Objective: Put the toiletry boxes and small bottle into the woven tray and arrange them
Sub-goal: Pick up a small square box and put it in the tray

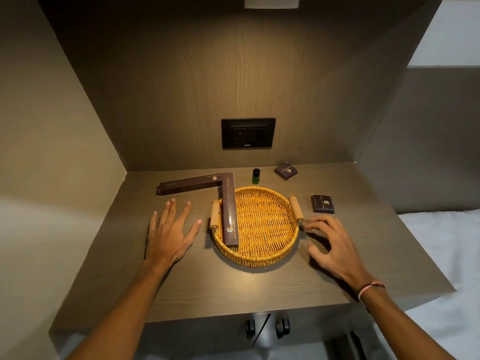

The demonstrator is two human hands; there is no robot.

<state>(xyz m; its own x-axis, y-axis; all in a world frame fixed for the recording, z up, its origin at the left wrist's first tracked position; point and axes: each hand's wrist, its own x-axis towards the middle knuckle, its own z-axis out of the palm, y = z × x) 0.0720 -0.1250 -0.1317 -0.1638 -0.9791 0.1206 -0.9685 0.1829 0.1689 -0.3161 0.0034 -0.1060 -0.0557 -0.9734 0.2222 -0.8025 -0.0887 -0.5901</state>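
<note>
From your head camera, the woven tray (259, 227) sits in the middle of the wooden shelf (259, 289), its two wooden handles turned to your left and right, which leaves room on each side for a hand. One long dental kit box (229, 209) already lies in it, along the left side; it is longer than the tray floor, so its far end rides up over the rim and pokes out toward the back wall. The second long box (191, 183) lies flat on the shelf behind and left of the tray, its right end just beside that overhanging end, so the two form an L. The small green bottle (256, 176) stands upright just behind the tray's far rim. One small square box (286, 171) rests tilted near the back wall to the right, and another small box (322, 203) lies just right of the right handle. Your left hand (170, 231) is spread flat, fingers splayed, palm down over the shelf left of the tray, grasping nothing, and looks nearest to the long box on the shelf. Your right hand (331, 241) hovers loose and half curled beside the right handle, also empty, fingertips close to the handle but apart from it, the nearer small box just beyond it.
</note>
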